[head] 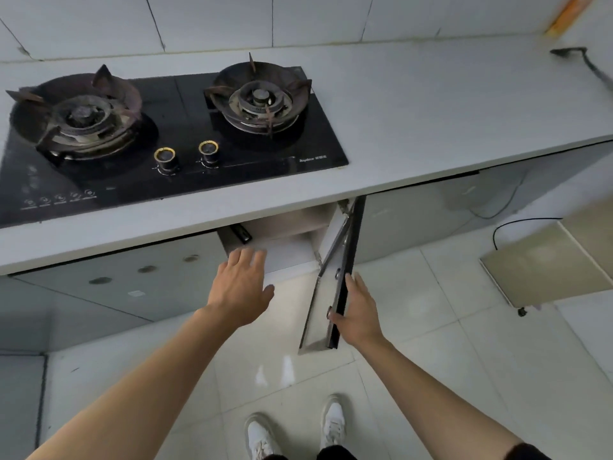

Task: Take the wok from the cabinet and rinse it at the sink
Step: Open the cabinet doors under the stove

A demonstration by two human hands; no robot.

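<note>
1. Home kitchen, seen from above at the counter.
2. Two-burner gas hob (159, 134), black glass, upper left of frame; worn pan supports, two gold-ringed knobs (185, 157) at its front edge.
3. Pale countertop (414, 104) runs across upper half; grey-white tiled wall (232, 18) behind, along top of frame.
4. Grey base cabinets under counter; one cabinet door (341, 280) stands open at centre-right.
5. Dark utensil (583, 63) lies on counter, upper right.
6. Light glossy floor tiles (431, 376), lower half.
</note>
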